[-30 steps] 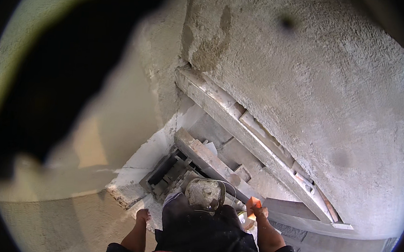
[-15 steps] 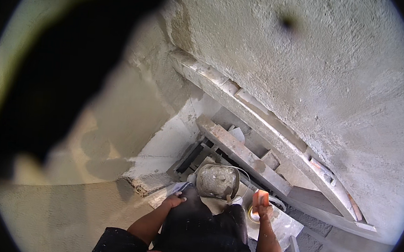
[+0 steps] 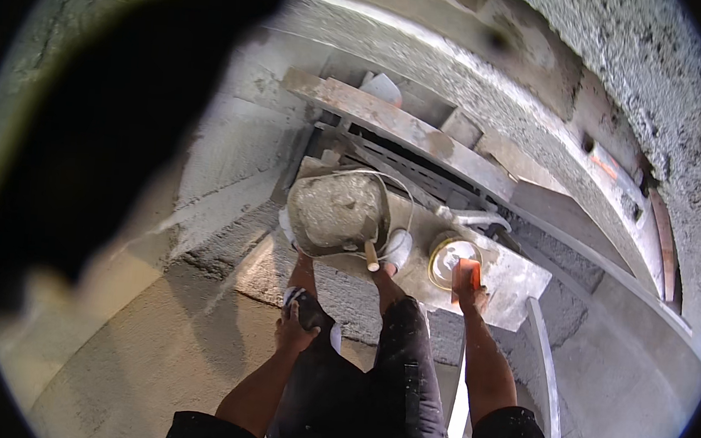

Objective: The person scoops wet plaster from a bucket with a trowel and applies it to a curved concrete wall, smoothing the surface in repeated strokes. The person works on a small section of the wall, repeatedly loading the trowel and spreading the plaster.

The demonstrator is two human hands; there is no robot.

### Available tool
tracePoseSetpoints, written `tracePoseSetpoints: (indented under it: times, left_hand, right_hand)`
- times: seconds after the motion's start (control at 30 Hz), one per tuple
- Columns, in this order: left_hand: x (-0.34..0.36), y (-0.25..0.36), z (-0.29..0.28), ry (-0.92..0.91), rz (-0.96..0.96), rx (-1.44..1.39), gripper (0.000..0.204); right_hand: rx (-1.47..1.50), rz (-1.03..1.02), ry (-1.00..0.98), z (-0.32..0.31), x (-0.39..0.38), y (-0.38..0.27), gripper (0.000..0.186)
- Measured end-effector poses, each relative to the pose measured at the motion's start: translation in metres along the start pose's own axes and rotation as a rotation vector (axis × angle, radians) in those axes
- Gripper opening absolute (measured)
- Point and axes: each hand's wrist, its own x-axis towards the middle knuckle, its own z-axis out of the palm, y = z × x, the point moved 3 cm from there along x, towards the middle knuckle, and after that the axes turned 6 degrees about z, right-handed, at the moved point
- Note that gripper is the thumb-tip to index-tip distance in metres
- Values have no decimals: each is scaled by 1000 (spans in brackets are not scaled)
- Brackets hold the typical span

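Observation:
My right hand [image 3: 475,297] grips an orange rectangular block [image 3: 467,276], possibly a sponge. It is at the near right rim of a round bucket [image 3: 433,264] with a yellowish edge and a pale inside. My left hand [image 3: 297,326] lies on my left knee, fingers spread over the dark trousers, holding nothing that I can see. Ahead of my legs, a tub [image 3: 384,214] holds grey wet mortar [image 3: 335,205]. A tool with a wooden handle [image 3: 372,257] leans out at its near right edge; its head is hidden in the mortar.
My feet are beside the tub on a mortar-stained board [image 3: 511,287]. Beyond it run a long plank [image 3: 409,124] and a rough concrete ledge [image 3: 495,90]. A pale bar [image 3: 545,378] slopes down at right. A dark blurred shape [image 3: 117,123] blocks the upper left.
The view has tilted down, so the tub, bucket and feet show more fully. The orange block stays in my right hand by the bucket, and my left hand stays on my knee.

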Motion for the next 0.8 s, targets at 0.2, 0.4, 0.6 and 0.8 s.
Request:
tracePoseSetpoints:
  times: [0.2,0.4,0.6,0.8]
  left_hand:
    - [11,16,21,18,-86,-14,106]
    - [22,5,40,9,-154,-18,105]
    - [21,7,40,51,-141,27,96]
    - [21,5,30,114,-43,28,92]
  right_hand:
    - [-191,108,-157,-9,17,5,91]
    - [-103,175,-262,-8,19,-28,80]
    - [64,-429,-200,35,-42,-132,53]
    - [-297,-476,-560,170,-108,-241,78]
